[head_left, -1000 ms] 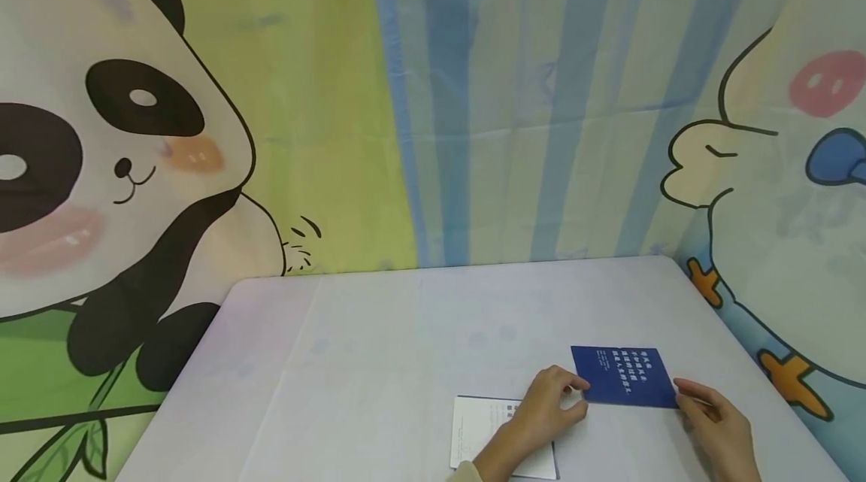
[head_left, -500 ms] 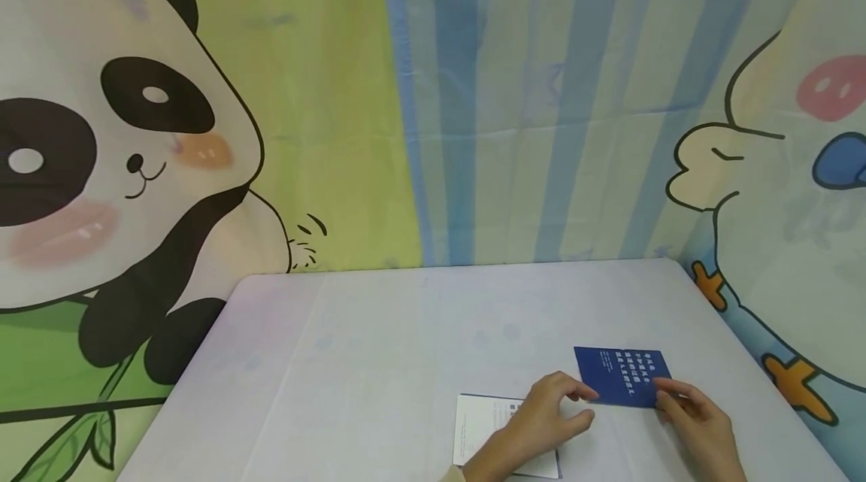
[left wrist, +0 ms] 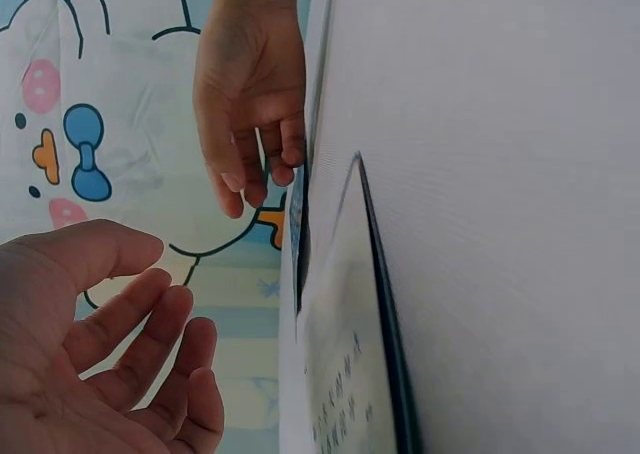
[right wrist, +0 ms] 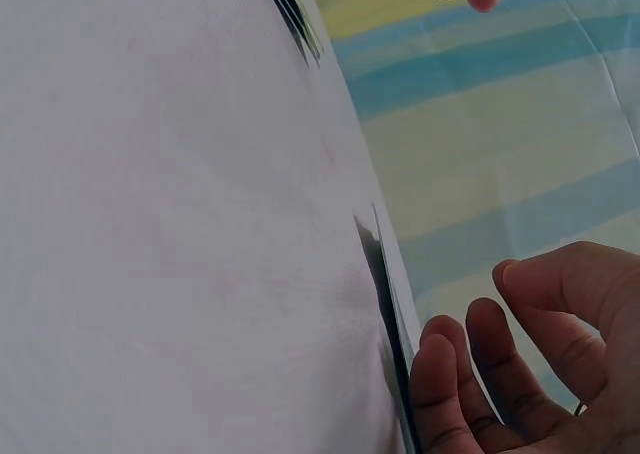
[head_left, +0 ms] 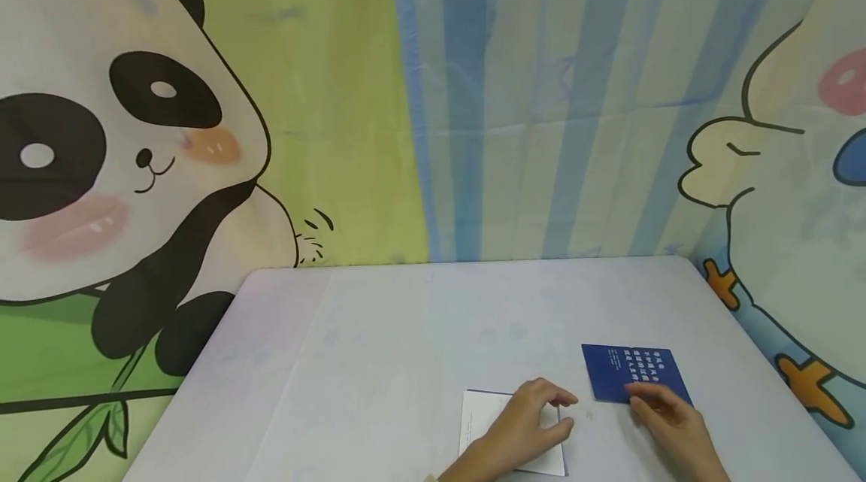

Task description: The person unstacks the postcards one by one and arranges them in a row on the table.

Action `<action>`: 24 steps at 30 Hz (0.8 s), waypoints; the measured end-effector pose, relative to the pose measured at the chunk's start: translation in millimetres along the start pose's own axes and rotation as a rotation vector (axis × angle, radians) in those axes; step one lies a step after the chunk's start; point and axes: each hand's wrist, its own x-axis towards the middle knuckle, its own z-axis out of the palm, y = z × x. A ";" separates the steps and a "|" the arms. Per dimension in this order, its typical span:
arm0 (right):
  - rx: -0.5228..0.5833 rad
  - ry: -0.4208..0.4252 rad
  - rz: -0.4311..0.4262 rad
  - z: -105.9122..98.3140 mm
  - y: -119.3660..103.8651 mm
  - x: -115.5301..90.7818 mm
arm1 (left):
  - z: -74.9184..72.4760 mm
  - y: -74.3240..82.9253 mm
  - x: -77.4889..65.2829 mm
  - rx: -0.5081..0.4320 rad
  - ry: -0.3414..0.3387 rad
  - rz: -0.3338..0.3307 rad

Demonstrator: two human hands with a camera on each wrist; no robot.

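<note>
A dark blue card (head_left: pixel 602 373) with white printed characters lies flat at the table's right. My right hand (head_left: pixel 673 422) is at its near edge, the fingertips overlapping the lower right part. In the right wrist view, the thumb stands apart from the loosely bent fingers (right wrist: pixel 435 374), which are beside the card's thin edge. My left hand (head_left: pixel 517 425) hovers over a small stack of white printed cards (head_left: pixel 480 410) with dark blue edges, partly covering it. From the left wrist, the thumb and bent fingers (left wrist: pixel 110 324) appear to hold nothing.
The white table (head_left: pixel 379 362) extends ahead and to the left. Its far edge meets a striped blue and yellow-green fabric wall (head_left: pixel 521 106). A panda picture (head_left: pixel 162 136) is on the left wall, another cartoon figure (head_left: pixel 798 226) on the right.
My right hand has slid left from the blue card's right corner along its near edge. My left hand has come away from the card's left side, leftward and nearer. The card stays flat.
</note>
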 end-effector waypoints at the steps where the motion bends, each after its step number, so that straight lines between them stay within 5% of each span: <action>1: 0.001 -0.009 -0.002 1.4 -1.7 -1.0 | -1.0 -1.5 -2.2 0.016 0.003 0.009; 12: -0.024 -0.132 0.030 20.9 -16.0 -12.8 | -18.8 -13.1 -25.8 0.208 0.022 0.080; 24: 0.021 -0.307 -0.077 42.0 -23.9 -28.7 | -44.1 -25.9 -52.0 0.208 0.038 -0.010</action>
